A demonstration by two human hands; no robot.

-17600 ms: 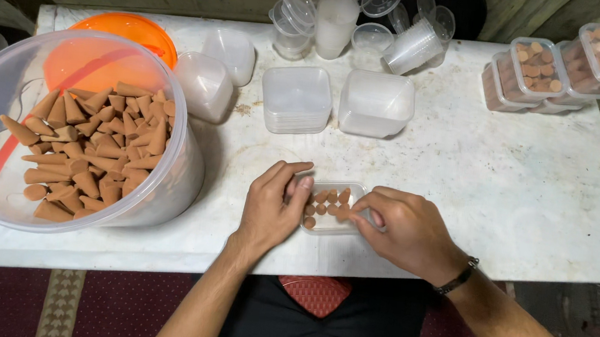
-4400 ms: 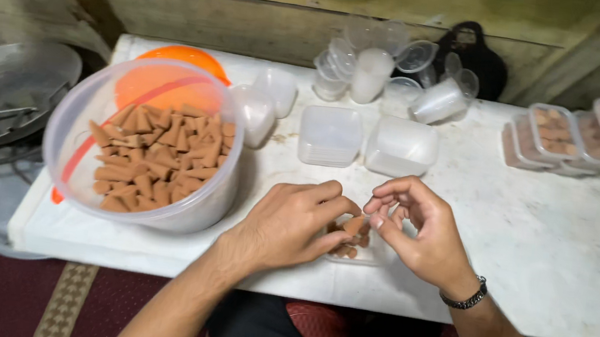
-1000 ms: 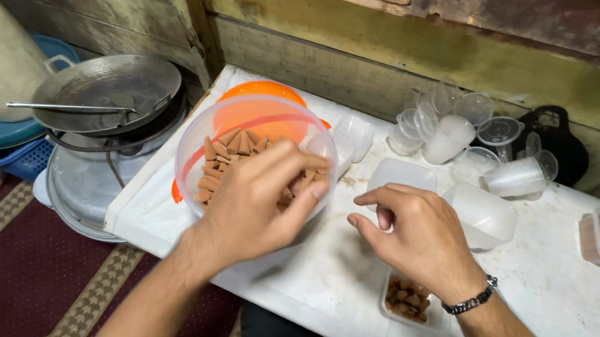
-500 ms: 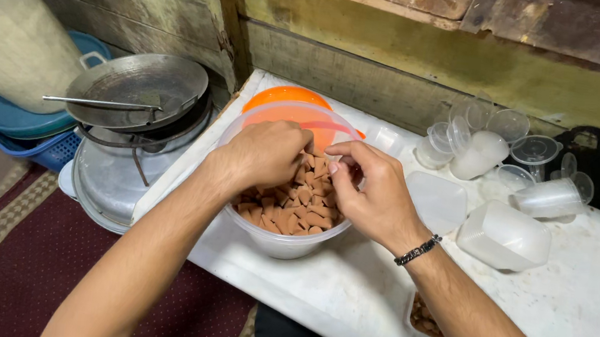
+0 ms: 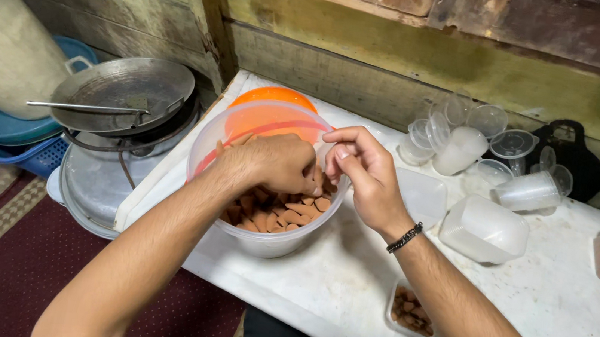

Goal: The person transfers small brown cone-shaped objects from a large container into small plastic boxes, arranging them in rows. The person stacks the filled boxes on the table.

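A: White tabletop (image 5: 571, 297) status? Bowl position?

B: Clear bowl (image 5: 261, 243) of brown cones (image 5: 287, 212) at frame centre, near the edge. Left hand (image 5: 274, 162) curled among cones; right hand (image 5: 363, 172) pinching, contents unclear.

A: Hazard?

B: Downward pressure could tip bowl floorward.
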